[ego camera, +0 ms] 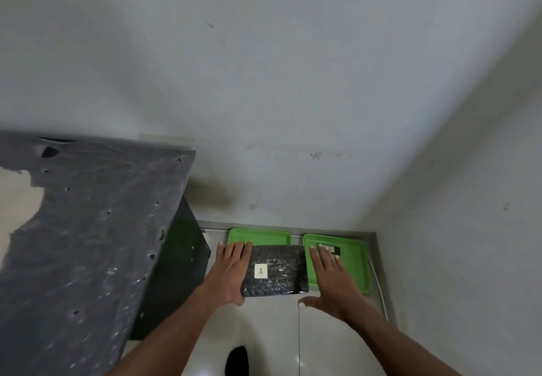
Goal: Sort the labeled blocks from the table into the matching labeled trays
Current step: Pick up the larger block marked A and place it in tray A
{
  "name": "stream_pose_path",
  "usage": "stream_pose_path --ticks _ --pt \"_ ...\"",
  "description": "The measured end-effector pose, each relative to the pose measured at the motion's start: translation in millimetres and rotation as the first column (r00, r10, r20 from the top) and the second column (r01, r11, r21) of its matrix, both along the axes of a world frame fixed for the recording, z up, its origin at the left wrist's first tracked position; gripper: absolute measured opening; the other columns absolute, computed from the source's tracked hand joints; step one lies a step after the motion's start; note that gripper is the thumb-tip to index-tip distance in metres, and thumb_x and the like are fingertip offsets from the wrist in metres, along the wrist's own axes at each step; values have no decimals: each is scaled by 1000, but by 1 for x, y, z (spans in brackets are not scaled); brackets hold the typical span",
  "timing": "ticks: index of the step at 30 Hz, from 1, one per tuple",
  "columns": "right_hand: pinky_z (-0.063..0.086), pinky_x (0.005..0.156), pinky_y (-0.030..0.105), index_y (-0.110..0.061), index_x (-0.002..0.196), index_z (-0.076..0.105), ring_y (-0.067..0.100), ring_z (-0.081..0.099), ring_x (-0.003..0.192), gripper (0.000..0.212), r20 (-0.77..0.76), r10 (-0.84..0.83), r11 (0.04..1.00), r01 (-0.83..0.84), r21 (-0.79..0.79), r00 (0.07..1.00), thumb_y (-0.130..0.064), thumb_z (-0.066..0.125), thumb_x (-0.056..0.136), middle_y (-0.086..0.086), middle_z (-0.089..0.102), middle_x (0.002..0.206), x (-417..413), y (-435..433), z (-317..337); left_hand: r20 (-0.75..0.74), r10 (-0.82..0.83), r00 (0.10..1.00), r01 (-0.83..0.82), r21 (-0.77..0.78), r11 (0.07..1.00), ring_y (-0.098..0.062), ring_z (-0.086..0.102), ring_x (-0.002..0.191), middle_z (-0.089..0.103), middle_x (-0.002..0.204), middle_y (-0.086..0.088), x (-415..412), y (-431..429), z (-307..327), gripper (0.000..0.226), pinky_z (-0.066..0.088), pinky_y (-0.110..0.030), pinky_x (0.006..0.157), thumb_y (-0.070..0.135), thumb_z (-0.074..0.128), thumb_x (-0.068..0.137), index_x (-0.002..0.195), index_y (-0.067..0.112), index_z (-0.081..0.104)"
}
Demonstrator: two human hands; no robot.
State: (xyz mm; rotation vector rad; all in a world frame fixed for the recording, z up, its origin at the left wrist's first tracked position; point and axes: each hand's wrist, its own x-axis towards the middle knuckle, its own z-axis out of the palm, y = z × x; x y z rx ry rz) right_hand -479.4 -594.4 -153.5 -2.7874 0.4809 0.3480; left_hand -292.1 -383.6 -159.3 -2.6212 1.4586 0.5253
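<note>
Head view, lower centre of frame, left hand (231, 270) gripping black plastic-wrapped block labelled A (275, 271) over left green tray (258, 236), right hand (331, 282) fingers spread, empty, above right green tray (356, 267).

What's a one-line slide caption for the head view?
Left hand holds block "A" over a green tray; right hand hovers open.

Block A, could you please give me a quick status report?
Left hand gripping block A over left green tray. Right hand open, over right green tray. Nothing blocking.
</note>
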Motion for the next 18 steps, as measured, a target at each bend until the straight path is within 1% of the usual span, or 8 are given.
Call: stream_pose_path --ticks 2,5,8,10,14,18 --pt "-2 120 43 -15 148 -23 30 -17 146 131 8 -26 999 26 27 1000 -77 61 70 16 -14 161 14 -12 -41 3 -5 1000 5 -1 1000 -31 26 139 24 148 -11 19 -8 -39 140 5 -59 122 51 86 56 157 14 -5" --pt "2 121 44 -13 151 -15 33 -9 149 125 4 -36 999 36 27 999 -73 62 73 19 -9 162 33 -26 -116 0 3 1000 -3 -4 1000 -33 25 138 24 147 -13 39 -24 -108 137 7 -62 121 46 87 56 157 14 -1" --pt "6 122 46 -9 152 -9 35 -4 150 121 7 -36 999 35 12 999 -70 63 76 20 -5 162 52 -38 -204 16 26 1000 -26 -14 1000 -36 22 140 22 147 -14 63 -40 -191 137 6 -63 121 43 89 56 156 12 2" --pt "10 123 47 -9 152 -7 35 -2 150 117 -3 -36 999 36 1 999 -67 63 78 21 -3 162 62 -46 -256 37 18 999 -18 -1 1000 -36 24 137 24 145 -15 77 -50 -239 136 9 -64 120 42 90 55 155 11 4" --pt "15 122 48 -8 153 -4 35 4 150 115 9 -37 999 37 -28 999 -65 64 79 21 4 162 77 -58 -361 125 -5 992 6 -11 1000 -34 30 133 28 141 -15 106 -71 -330 132 11 -65 119 39 89 52 153 10 10" --pt "16 122 48 -9 153 -3 35 5 150 114 -3 -58 998 58 -24 998 -66 63 80 21 4 162 87 -68 -432 147 33 989 -28 -33 999 -35 26 137 27 144 -16 125 -84 -391 136 11 -66 119 37 91 52 155 9 6"
